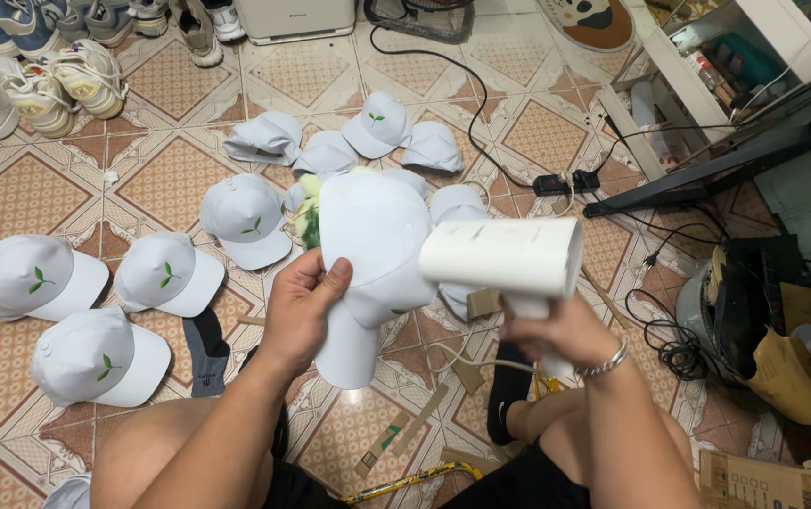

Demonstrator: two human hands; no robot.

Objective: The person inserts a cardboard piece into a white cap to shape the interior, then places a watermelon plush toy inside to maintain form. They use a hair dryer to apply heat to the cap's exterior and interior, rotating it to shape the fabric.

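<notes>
left hand (300,306): we see it clamped on the white cap (372,250), thumb over the crown's side, fingers hidden behind the fabric, holding the cap up off the floor in front of us.
right hand (556,330): closed around the handle of the white handheld blower (504,256), a bracelet at the wrist; the barrel lies sideways with its round end toward the cap.
where the cap is: mid-frame, raised between our knees, brim hanging downward, touching the left hand only; the blower's end looks just beside the crown, though we cannot tell if they touch.
how the cap looks: plain white, rounded crown with soft seams, a small green mark peeking at the edge near the blower; the fabric looks smooth where it faces us.
doing this step well: we judge it best to keep the cap steady, the panel held taut, and sweep the blower across the fabric rather than parking it in one spot; the cord (466,363) trailing under the hand should stay slack and away from the cap.
around us: more white caps with green leaf marks (170,273) lie on the patterned tile floor (19,193) to the left and ahead, shoes (42,90) beyond, a power strip (565,181) to the right.
</notes>
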